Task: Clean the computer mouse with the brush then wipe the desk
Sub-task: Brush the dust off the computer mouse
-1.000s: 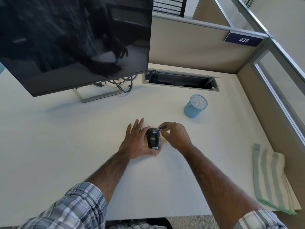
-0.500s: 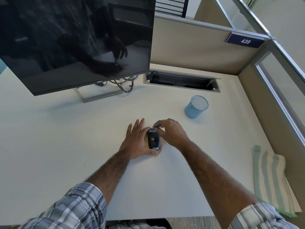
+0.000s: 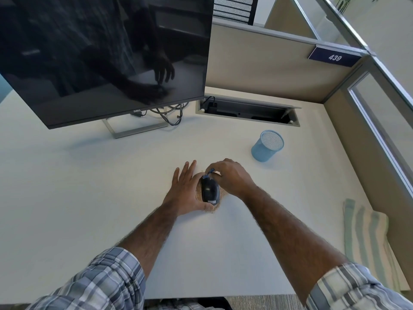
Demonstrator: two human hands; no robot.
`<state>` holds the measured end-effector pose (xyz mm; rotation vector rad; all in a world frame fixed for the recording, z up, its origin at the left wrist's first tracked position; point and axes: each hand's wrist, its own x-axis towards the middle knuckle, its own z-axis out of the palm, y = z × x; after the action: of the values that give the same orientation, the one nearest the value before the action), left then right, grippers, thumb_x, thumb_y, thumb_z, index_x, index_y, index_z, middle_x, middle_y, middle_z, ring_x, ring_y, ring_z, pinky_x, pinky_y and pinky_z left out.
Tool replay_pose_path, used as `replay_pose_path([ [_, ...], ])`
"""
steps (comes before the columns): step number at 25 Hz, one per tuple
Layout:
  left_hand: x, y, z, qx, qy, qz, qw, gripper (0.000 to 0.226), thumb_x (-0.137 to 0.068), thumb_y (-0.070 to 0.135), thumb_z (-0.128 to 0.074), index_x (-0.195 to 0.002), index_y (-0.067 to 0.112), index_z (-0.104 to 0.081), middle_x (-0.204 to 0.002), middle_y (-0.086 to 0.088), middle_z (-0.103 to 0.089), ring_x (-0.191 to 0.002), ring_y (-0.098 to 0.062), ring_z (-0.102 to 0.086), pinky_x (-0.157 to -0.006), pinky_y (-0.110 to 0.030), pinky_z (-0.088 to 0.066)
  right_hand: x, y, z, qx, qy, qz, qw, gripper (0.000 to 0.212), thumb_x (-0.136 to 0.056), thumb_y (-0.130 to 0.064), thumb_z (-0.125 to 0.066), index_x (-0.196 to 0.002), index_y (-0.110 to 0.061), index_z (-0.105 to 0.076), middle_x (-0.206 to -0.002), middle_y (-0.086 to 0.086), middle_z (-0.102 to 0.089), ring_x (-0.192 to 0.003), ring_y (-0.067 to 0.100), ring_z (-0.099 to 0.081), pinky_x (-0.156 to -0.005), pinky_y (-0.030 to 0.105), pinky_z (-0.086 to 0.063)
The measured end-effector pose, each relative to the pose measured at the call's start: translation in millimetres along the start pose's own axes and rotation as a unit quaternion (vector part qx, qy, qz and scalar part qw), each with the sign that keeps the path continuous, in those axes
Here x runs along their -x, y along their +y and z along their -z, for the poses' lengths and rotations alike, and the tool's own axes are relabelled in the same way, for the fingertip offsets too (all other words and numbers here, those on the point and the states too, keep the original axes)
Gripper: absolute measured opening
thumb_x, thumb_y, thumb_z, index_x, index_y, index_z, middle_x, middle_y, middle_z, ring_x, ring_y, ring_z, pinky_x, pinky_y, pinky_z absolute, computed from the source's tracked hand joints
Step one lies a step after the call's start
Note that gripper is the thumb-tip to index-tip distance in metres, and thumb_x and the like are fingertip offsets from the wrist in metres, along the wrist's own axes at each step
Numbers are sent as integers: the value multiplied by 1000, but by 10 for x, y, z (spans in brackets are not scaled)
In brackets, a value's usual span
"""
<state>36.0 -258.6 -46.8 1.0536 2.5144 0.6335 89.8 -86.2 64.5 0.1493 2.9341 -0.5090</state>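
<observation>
A black computer mouse [image 3: 210,190] lies on the white desk [image 3: 89,186] in a patch of brownish crumbs [image 3: 220,201]. My left hand [image 3: 186,191] lies flat against the mouse's left side, fingers straight, thumb at its near end. My right hand [image 3: 230,176] pinches a small blue brush [image 3: 209,173] whose tip touches the far end of the mouse. Most of the brush is hidden by my fingers. A green and white striped cloth [image 3: 366,240] lies folded at the desk's right edge.
A dark monitor [image 3: 100,57] on a metal stand [image 3: 134,128] fills the back left, with cables [image 3: 169,113] behind it. A blue mesh cup [image 3: 268,145] lies tipped behind my right hand. An open cable tray [image 3: 248,110] runs along the partition.
My right hand has shifted left with the brush, from the mouse's right side to its far end. My left hand and the mouse stay in place.
</observation>
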Motion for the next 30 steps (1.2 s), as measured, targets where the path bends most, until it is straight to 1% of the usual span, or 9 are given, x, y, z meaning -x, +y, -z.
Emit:
replay_pose_path([
  [2, 1, 0, -5, -5, -2, 0, 1000, 126, -58, 94, -61, -160, 32, -18, -171, 1, 19, -154, -17, 28, -125, -50, 11, -11, -14, -4, -4, -25, 6, 1000, 23, -100, -23, -57, -118, -23, -71, -110, -2, -74, -103, 18, -58, -82, 31, -48],
  [7, 2, 4, 2, 4, 6, -2, 1000, 121, -57, 93, -62, -156, 33, -25, -171, 0, 16, -154, -17, 26, -125, -50, 11, -84, 43, -5, -19, -2, -41, 999, 21, -100, -24, -56, -114, -25, -72, -107, -4, -73, -100, 17, -58, -79, 31, -42],
  [14, 0, 0, -4, 5, 9, -6, 1000, 122, -57, 93, -62, -157, 34, -23, -171, 0, 16, -155, -18, 25, -125, -52, 8, -103, 65, -51, -41, 15, -75, 996, 21, -100, -26, -55, -110, -26, -73, -106, -6, -75, -99, 17, -62, -89, 39, -50],
  [19, -3, -4, -9, -6, 7, -8, 1000, 121, -58, 94, -60, -156, 31, -25, -171, 0, 17, -155, -19, 25, -125, -52, 8, -73, 137, -43, -72, 48, -123, 989, 22, -99, -25, -54, -108, -25, -74, -106, -7, -75, -93, 14, -63, -85, 34, -52],
  [22, -19, -4, -4, 6, 2, -2, 1000, 122, -64, 94, -56, -159, 26, -20, -171, 0, 17, -155, -18, 25, -126, -50, 10, -66, 156, -56, -94, 42, -128, 986, 22, -100, -24, -55, -109, -24, -75, -108, -6, -75, -91, 12, -63, -84, 32, -55],
  [24, -28, 5, -4, 16, 4, 15, 1000, 116, -76, 91, -46, -162, 21, -13, -171, 0, 17, -155, -17, 24, -126, -48, 10, -62, 140, -61, -104, 48, -122, 986, 21, -100, -25, -56, -109, -24, -75, -107, -6, -76, -92, 14, -65, -85, 35, -56],
  [26, -37, 8, -11, 7, 12, 23, 1000, 111, -82, 86, -34, -164, 18, -5, -171, -1, 18, -155, -17, 24, -126, -48, 9, -68, 106, -43, -120, 47, -105, 986, 20, -100, -23, -58, -109, -23, -75, -106, -5, -76, -92, 13, -65, -82, 30, -54],
  [28, -32, 13, -23, 2, 17, 22, 1000, 111, -83, 84, -33, -164, 17, 1, -171, -2, 19, -155, -17, 24, -126, -47, 10, -74, 89, -48, -128, 20, -93, 987, 20, -99, -21, -58, -111, -22, -75, -107, -4, -75, -95, 13, -65, -81, 27, -51],
  [30, -23, 15, -22, 8, 15, 25, 1000, 113, -84, 82, -39, -163, 15, 6, -170, -2, 20, -154, -17, 26, -126, -45, 12, -75, 98, -72, -94, 14, -104, 990, 21, -99, -23, -57, -111, -24, -74, -106, -5, -75, -98, 15, -64, -88, 34, -51],
])
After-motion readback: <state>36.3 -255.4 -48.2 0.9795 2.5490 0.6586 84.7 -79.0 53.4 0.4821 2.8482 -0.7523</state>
